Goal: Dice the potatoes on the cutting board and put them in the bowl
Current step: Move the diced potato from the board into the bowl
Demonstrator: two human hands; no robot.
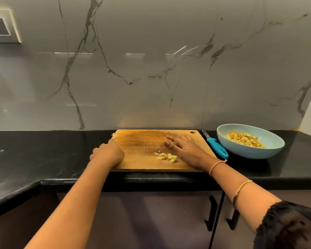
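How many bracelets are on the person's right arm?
2: a thin orange thread band at the wrist and a gold bangle farther up the forearm; the sleeve may hide more.

Left hand (107, 153), knuckles up, curls over the left edge of the rectangular wooden cutting board (142, 141). Right hand (185, 147) flat on it, fingers straight, pointing left.

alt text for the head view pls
A person's right hand lies flat on a wooden cutting board beside a small pile of diced potato, the left hand holding the board's left edge. A blue-handled knife and a light blue bowl of diced potato sit to the right.
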